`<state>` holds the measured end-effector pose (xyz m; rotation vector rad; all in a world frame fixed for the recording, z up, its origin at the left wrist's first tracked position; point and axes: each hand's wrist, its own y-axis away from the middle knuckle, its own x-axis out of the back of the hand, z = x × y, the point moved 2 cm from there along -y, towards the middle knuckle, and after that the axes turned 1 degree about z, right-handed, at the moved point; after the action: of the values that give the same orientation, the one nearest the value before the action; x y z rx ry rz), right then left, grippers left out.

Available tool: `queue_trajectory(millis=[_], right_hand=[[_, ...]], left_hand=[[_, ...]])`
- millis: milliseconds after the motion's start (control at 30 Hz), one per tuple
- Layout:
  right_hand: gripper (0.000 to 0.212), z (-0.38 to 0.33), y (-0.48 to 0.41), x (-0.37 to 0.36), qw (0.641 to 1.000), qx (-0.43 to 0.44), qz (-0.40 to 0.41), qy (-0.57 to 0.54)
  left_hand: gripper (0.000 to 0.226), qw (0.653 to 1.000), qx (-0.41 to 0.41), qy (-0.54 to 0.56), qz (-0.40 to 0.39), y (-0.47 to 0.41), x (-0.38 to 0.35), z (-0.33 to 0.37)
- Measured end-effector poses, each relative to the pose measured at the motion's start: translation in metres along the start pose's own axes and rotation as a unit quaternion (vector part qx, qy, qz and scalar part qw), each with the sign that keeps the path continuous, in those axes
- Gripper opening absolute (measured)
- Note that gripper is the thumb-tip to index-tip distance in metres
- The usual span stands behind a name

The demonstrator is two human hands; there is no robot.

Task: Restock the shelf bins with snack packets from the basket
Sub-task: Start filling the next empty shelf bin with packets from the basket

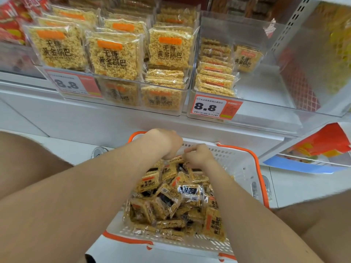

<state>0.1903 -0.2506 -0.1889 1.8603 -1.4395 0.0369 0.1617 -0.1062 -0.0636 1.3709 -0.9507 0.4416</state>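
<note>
Clear shelf bins (275, 111) are sitting above the white basket (237, 164), which is holding a heap of snack packets (171, 196). At its far end the right grip (197, 155) is pinching one packet (175, 159) — the left grip (167, 143) is curling just beside it, fingers hidden, hold impossible to tell.

A single wide-angle view from the head looks forward and steeply down, close over the basket (237, 162) at lower centre. The shelf bins (266, 110) fill the upper frame, also near.
</note>
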Motion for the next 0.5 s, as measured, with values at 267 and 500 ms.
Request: queue_trajectory(millis=[267, 500], right_hand=[[0.01, -0.026, 0.035, 0.017, 0.988, 0.121, -0.065, 0.064], [0.02, -0.071, 0.091, 0.04, 0.936, 0.249, -0.156, 0.196]], left_hand=[[0.047, 0.999, 0.002, 0.036, 0.002, 0.016, 0.007, -0.007], [0.047, 0.995, -0.043, 0.088, 0.009, 0.041, 0.019, 0.001]])
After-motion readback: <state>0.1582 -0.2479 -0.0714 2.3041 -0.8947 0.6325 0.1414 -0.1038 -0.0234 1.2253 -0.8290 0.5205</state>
